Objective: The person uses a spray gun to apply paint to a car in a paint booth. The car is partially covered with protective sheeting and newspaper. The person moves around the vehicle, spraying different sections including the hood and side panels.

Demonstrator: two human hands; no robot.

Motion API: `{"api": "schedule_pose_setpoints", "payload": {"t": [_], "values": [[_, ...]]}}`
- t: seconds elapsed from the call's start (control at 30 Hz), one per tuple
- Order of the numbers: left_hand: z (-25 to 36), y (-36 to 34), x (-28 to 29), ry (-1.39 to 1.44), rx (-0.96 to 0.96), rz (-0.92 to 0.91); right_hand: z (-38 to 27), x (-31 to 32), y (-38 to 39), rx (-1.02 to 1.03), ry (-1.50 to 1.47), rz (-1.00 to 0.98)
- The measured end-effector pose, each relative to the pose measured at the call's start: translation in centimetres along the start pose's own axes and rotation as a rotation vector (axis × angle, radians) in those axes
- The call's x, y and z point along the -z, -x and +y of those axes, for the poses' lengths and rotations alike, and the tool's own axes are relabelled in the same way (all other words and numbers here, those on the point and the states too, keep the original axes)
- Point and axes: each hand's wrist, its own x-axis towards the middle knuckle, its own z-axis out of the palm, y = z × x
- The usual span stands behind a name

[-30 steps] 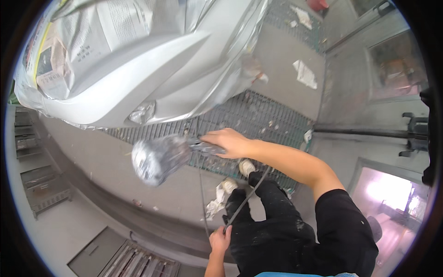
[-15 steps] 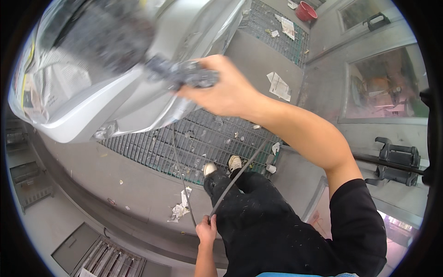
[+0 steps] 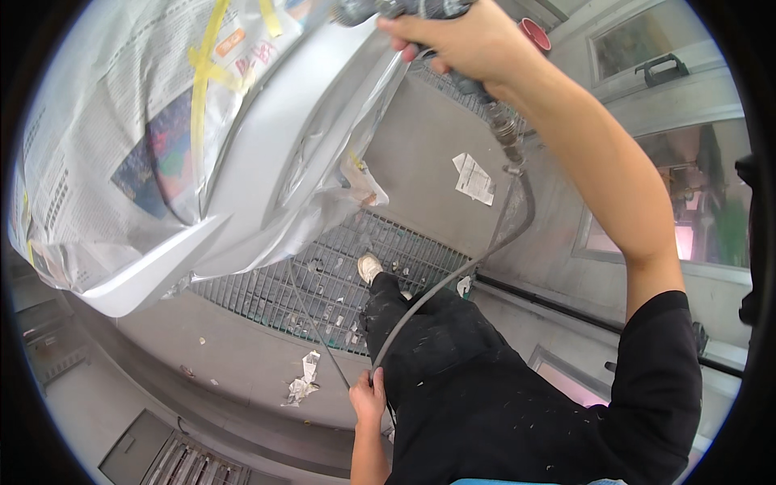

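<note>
Our right hand (image 3: 473, 40) grips a dark spray gun (image 3: 428, 7) at the top edge, which cuts off its upper part; our fingers hide some of its handle. Below it we see a silver panel (image 3: 279, 121), partly covered by newspaper (image 3: 97, 121). Our left hand (image 3: 368, 398) holds a grey hose (image 3: 453, 275) beside our thigh, fingers partly hidden.

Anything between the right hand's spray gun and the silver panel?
Nothing visible: the spray gun in the right hand shows beside the silver panel, depth unclear; its hose curves down to the left hand.
</note>
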Motion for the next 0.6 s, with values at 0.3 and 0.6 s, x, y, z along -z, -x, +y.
{"api": "schedule_pose_setpoints", "payload": {"t": [0.3,0.6], "values": [[7.9,-4.0,-1.5,0.092,0.01,0.048,3.0,8.2,-10.0,0.107,0.015,0.142],[14.9,-6.3,-4.9,0.117,0.076,0.084,4.3,15.7,-17.3,0.134,-0.024,0.118]]}}
